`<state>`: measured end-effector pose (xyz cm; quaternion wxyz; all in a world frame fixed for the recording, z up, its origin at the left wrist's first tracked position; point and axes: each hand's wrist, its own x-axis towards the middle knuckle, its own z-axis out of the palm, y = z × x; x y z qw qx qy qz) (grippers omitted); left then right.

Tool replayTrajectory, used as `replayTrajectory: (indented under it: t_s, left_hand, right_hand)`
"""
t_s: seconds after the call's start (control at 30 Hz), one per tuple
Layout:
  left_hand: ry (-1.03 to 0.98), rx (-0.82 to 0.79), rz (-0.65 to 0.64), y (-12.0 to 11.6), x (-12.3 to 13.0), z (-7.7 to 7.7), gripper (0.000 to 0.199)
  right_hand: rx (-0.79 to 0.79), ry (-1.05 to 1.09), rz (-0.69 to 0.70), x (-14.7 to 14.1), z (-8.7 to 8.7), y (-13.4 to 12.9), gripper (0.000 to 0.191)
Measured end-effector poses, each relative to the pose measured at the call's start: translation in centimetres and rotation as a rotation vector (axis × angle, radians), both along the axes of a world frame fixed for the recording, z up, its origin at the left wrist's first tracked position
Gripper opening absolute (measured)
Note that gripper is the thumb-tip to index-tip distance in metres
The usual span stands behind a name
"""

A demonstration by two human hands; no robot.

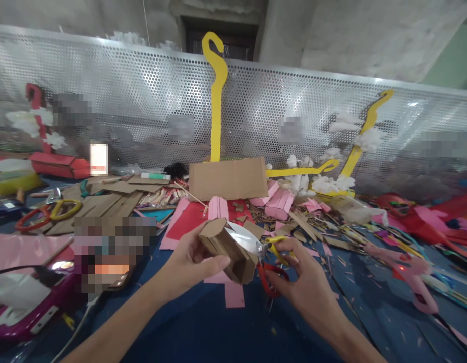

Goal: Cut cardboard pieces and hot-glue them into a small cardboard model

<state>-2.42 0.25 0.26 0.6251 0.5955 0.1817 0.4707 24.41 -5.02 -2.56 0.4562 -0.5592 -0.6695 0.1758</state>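
Our left hand [197,262] is partly closed around a folded brown cardboard piece [233,254], thumb along its side, while our right hand [303,275] has its fingers curled in the yellow and red handles of the scissors [248,241], whose blades lie at the cardboard's upper edge. We have both above the blue desk [173,322], with pink paper [234,295] lying beneath the cardboard and a pink glue gun [407,272] off to our right.
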Motion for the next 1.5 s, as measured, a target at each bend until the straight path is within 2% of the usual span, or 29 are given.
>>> replayTrajectory:
  t_s: [0.17,0.37,0.5,0.7,0.9,1.1,1.5]
  left_hand:
    - [-0.028,-0.023,0.059,0.2,0.2,-0.6,0.042]
    - [-0.041,-0.025,-0.064,-0.3,0.5,0.3,0.034]
    - [-0.046,-0.038,-0.066,-0.5,0.7,0.8,0.033]
    - [-0.062,-0.013,-0.097,-0.3,0.8,0.6,0.029]
    - [-0.032,0.0,-0.016,-0.2,0.5,0.2,0.037]
    - [-0.014,0.024,-0.093,-0.2,0.5,0.6,0.033]
    - [-0.044,0.0,-0.13,-0.2,0.7,0.5,0.026]
  right_hand:
    - [0.036,-0.024,-0.009,0.1,0.0,0.0,0.031]
    - [0.002,-0.019,-0.011,-0.2,0.2,-0.1,0.03]
    - [0.001,0.002,-0.002,-0.3,0.2,0.0,0.031]
    - [0.029,-0.015,0.008,-0.1,-0.1,0.3,0.03]
    - [-0.001,-0.009,0.007,-0.1,0.0,0.2,0.032]
    - [-0.017,-0.001,0.008,0.0,0.0,0.3,0.03]
    - [-0.051,-0.037,-0.024,-0.3,0.6,0.3,0.021]
